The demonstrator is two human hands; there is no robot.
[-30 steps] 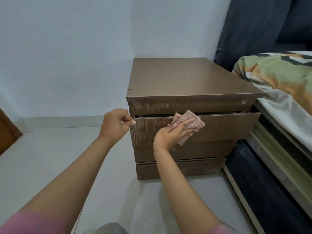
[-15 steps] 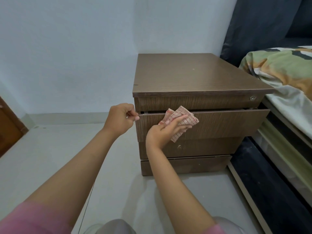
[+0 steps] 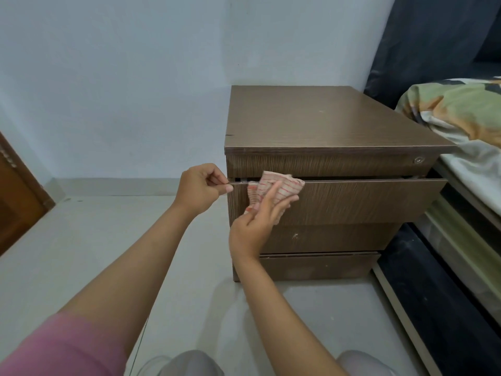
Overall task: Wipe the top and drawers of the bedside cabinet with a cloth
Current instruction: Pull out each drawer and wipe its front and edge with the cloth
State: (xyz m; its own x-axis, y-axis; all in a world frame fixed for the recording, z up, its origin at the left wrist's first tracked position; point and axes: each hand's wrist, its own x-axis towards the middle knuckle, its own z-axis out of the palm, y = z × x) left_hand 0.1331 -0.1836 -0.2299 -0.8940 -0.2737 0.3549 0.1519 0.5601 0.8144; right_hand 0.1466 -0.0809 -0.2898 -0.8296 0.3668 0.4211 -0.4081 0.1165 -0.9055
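A brown wooden bedside cabinet [image 3: 320,123] stands in the room's corner, its top bare. Its upper drawer [image 3: 360,202] is pulled out a little; two lower drawer fronts sit flush beneath. My left hand [image 3: 202,189] pinches the top left corner of that drawer front. My right hand [image 3: 257,226] presses a crumpled pink-striped cloth [image 3: 279,187] against the left part of the drawer front, with the cloth reaching over its upper edge.
A bed with a patterned cover [image 3: 461,112] and dark frame [image 3: 444,308] runs along the right, close to the cabinet. A pale wall lies behind, a brown door [image 3: 16,202] at far left. Light floor [image 3: 108,253] spreads in front; my knees show at the bottom.
My right hand has slid the cloth leftward along the drawer front, toward its left end. My left hand keeps its pinch on the drawer's corner.
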